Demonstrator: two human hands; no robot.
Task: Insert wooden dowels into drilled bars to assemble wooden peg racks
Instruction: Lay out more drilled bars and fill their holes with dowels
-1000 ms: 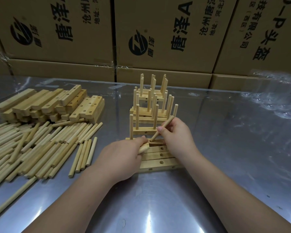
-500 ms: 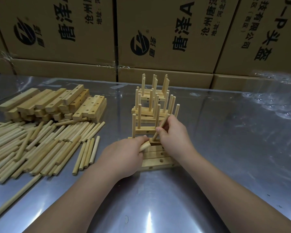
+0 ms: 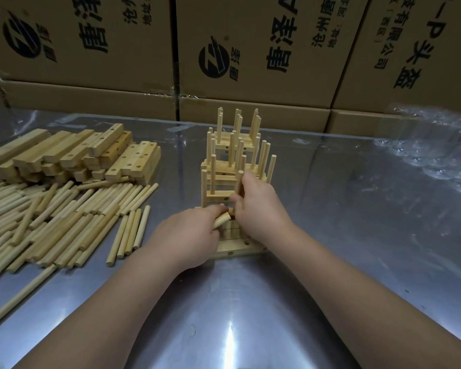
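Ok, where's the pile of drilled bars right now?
In the head view, the drilled bars sit far left on the table, just behind the loose dowels.

Forearms in from 7 and 5 o'clock, converging. Left hand [image 3: 189,237] curled round a dowel [image 3: 222,220]; right hand [image 3: 262,209] at its 1 o'clock, pinching an upright dowel [image 3: 239,183].

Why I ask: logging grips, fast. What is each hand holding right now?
Left hand: grips a spare dowel.
Right hand: pinches an upright dowel.
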